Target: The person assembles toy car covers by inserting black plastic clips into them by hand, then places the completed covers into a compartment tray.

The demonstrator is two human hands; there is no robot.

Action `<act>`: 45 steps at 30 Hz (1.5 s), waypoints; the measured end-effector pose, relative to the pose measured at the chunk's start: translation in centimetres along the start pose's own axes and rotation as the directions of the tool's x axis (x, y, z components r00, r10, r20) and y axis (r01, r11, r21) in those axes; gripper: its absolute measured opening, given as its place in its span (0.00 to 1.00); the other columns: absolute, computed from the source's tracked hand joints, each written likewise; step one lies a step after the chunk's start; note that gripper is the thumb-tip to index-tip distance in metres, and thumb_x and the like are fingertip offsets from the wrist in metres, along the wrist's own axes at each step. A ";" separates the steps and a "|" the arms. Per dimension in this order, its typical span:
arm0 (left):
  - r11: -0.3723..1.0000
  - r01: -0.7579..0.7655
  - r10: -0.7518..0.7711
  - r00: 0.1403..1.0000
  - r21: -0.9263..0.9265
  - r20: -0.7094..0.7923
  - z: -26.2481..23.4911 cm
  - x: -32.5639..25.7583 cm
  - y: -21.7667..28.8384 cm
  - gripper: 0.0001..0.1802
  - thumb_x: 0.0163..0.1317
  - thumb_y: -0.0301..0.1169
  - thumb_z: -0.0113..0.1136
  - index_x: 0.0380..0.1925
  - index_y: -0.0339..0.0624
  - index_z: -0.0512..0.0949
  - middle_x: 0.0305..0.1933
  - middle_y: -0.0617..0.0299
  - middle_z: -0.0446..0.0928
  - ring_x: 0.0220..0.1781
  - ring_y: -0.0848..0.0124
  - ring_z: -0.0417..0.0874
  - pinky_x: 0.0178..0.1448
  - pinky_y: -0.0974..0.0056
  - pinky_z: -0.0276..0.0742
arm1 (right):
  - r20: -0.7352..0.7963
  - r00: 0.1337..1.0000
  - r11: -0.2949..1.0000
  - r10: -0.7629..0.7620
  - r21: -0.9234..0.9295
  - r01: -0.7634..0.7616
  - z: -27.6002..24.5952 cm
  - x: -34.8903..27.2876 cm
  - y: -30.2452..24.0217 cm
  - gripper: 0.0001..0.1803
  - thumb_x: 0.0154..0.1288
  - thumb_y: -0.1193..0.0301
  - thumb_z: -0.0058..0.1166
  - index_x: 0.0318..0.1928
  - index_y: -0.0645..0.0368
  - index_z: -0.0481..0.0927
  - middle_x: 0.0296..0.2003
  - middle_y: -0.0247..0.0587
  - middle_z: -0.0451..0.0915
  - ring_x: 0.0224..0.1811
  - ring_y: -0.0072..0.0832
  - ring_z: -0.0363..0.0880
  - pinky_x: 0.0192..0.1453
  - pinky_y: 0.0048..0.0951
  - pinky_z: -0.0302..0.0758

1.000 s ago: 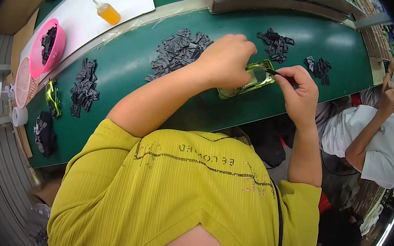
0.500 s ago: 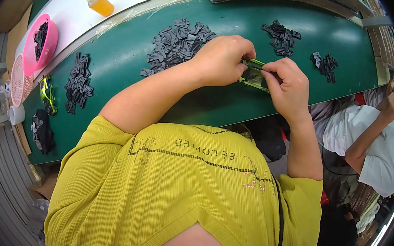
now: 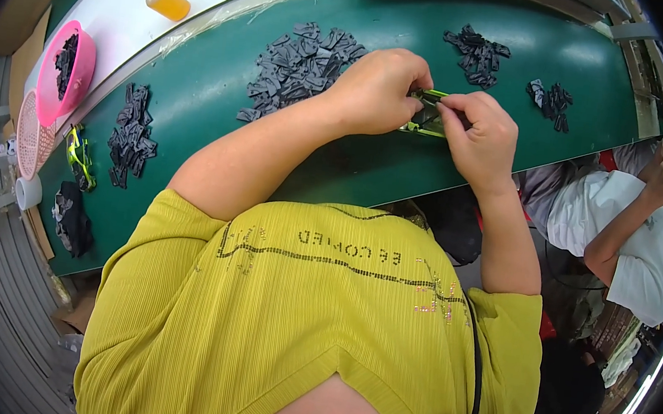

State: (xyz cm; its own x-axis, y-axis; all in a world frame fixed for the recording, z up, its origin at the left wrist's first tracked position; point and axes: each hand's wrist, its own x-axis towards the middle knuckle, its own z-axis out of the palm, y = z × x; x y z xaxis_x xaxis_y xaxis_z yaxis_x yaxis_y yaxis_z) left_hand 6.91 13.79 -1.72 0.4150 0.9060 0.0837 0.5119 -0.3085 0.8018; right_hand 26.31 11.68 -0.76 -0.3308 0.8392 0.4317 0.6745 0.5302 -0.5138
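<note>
Over the green table, both hands hold a small lime-green and dark plastic shell (image 3: 427, 125), its hollow side partly showing between my fingers. My left hand (image 3: 382, 91) is closed on its left end, thumb and fingers pinching the edge. At the other end, my right hand (image 3: 480, 138) is closed with thumb and forefinger bent against the rim. Whether a small dark part sits between those right fingertips cannot be made out. Just left of and beyond my left hand lies a large pile of dark grey plastic pieces (image 3: 293, 70).
Smaller piles of dark pieces lie at the far right (image 3: 476, 56), the right end (image 3: 551, 105) and the left (image 3: 133, 138). A green-black shell (image 3: 78, 156) rests near a pink bowl (image 3: 81, 80). An amber bottle (image 3: 167, 2) stands on a white board. A co-worker (image 3: 612, 228) sits at right.
The shell has tilted, so less of its hollow inside shows. Both hands have shifted slightly and still grip it.
</note>
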 end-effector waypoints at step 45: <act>0.880 -0.327 0.327 0.943 0.345 0.058 -0.3 1.3 -0.2 0.06 0.43 0.30 0.64 0.21 0.40 0.80 0.26 0.54 0.78 0.35 0.53 0.79 0.38 0.51 0.75 | 0.565 0.772 0.869 -0.290 -0.183 0.460 -1.8 4.2 2.1 0.06 0.54 0.69 0.58 0.27 0.58 0.79 0.30 0.40 0.78 0.37 0.38 0.78 0.43 0.36 0.77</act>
State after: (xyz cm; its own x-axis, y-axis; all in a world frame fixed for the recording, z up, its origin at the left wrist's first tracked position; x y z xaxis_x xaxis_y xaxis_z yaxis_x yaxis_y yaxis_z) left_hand 7.14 15.14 -1.54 0.6029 0.7364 0.3069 0.5741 -0.6676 0.4740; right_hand 27.51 16.09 1.37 -0.8242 0.5628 0.0632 0.5545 0.8246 -0.1116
